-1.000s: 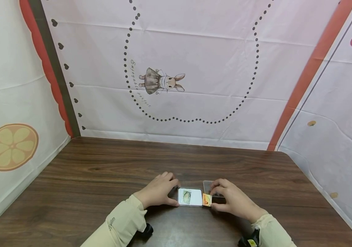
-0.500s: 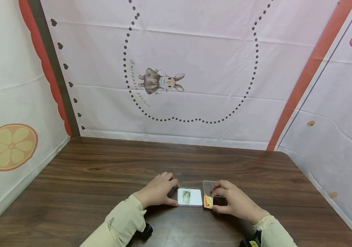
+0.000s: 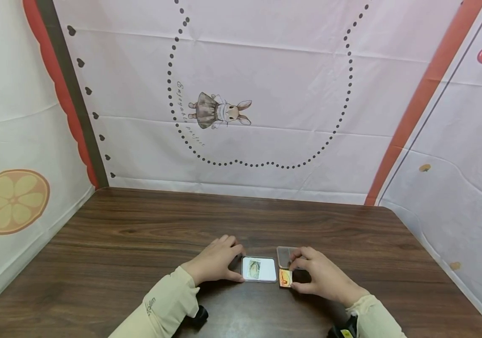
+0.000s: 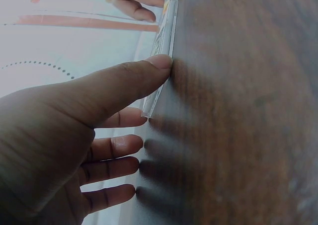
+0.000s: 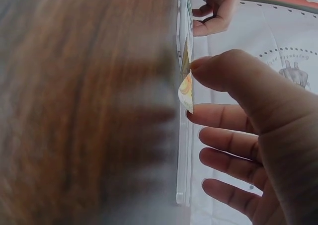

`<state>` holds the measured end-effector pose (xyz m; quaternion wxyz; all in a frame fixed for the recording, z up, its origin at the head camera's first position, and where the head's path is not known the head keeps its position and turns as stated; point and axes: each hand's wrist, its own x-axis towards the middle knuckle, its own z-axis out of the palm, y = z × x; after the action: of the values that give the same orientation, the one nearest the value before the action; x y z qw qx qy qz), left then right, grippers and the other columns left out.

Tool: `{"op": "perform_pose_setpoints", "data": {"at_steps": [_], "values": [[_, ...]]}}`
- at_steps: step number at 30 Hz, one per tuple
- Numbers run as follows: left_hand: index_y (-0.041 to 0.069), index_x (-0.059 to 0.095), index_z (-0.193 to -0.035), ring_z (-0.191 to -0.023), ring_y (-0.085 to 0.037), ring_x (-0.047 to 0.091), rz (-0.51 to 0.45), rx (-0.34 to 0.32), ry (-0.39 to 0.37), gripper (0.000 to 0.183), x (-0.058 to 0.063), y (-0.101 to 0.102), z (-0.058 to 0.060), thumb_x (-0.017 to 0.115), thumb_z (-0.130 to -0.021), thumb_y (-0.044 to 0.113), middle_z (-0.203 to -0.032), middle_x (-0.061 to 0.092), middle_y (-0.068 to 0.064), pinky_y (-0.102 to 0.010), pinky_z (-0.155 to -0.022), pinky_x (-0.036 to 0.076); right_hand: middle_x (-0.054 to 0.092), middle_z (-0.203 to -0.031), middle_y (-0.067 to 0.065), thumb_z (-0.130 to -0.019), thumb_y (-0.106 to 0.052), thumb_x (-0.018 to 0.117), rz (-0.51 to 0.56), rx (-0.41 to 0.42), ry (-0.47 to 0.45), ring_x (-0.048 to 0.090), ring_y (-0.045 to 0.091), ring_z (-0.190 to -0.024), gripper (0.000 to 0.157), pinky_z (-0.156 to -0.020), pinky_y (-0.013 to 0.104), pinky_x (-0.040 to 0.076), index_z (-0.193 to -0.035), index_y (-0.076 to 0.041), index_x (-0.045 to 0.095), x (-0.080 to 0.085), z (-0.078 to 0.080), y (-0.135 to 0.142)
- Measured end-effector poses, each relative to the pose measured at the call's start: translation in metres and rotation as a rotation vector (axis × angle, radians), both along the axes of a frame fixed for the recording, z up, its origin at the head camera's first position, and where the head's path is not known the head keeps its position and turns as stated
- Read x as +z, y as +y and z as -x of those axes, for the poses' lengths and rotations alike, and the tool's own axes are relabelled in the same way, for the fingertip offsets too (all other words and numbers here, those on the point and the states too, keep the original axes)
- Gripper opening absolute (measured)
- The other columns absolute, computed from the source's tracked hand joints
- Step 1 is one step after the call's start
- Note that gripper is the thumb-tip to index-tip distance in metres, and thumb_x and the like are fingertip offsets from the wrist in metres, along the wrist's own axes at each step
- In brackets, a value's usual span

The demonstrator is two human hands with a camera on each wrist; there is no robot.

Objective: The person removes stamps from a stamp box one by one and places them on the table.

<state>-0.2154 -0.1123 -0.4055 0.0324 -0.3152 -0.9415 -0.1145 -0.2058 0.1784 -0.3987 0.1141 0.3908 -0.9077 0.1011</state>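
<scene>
A clear flat case (image 3: 269, 270) with a white insert and a small green picture (image 3: 254, 269) lies on the table. My left hand (image 3: 216, 261) holds its left end between thumb and index finger, the other fingers spread behind. At the case's right side my right hand (image 3: 323, 274) pinches a small yellow-orange stamp (image 3: 285, 278) between thumb and index finger. The right wrist view shows the stamp (image 5: 186, 90) bent, with a toothed edge. A clear lid-like plate (image 3: 284, 257) lies just behind the stamp, partly covered by the right fingers.
The dark wood table (image 3: 160, 220) reaches back to a pink printed cloth (image 3: 291, 84). More printed cloth hangs at the left (image 3: 12, 117) and the right (image 3: 456, 141). Black wrist bands (image 3: 200, 317) show below both sleeves.
The right hand has brought the stamp a little to the right and toward the front, off the case's right edge. The left hand and the case stay in place.
</scene>
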Motion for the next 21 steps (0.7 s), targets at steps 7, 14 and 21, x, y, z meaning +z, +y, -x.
{"op": "perform_pose_setpoints", "data": {"at_steps": [7, 14, 21], "values": [[0.021, 0.058, -0.105, -0.084, -0.008, 0.039, -0.005, 0.004, -0.001, 0.050, -0.0003, 0.0004, 0.0003, 0.069, -0.069, 0.053, -0.094, 0.048, 0.007, -0.029, -0.079, 0.037, 0.053, -0.102, -0.007, -0.071, -0.037, 0.072, -0.009, -0.006, 0.010, 0.050, 0.008, -0.095, 0.022, -0.082, 0.032, 0.044, -0.086, -0.023, 0.065, -0.0014, 0.0000, 0.0017], [0.022, 0.058, -0.106, -0.085, -0.008, 0.040, -0.002, 0.002, -0.001, 0.050, -0.0008, -0.0002, 0.0009, 0.069, -0.069, 0.054, -0.095, 0.049, 0.007, -0.029, -0.079, 0.037, 0.049, -0.092, -0.010, -0.065, -0.038, 0.075, 0.010, 0.026, 0.109, 0.043, 0.003, -0.087, 0.024, -0.076, 0.025, 0.042, -0.083, -0.024, 0.066, -0.0048, 0.0025, 0.0028], [0.021, 0.058, -0.106, -0.085, -0.009, 0.040, -0.003, -0.002, 0.008, 0.051, 0.0006, -0.0002, 0.0007, 0.069, -0.069, 0.054, -0.095, 0.049, 0.007, -0.029, -0.079, 0.037, 0.046, -0.086, -0.013, -0.066, -0.039, 0.074, -0.010, 0.022, 0.113, 0.042, 0.002, -0.083, 0.025, -0.074, 0.024, 0.042, -0.083, -0.023, 0.066, -0.0045, 0.0033, 0.0032]]}}
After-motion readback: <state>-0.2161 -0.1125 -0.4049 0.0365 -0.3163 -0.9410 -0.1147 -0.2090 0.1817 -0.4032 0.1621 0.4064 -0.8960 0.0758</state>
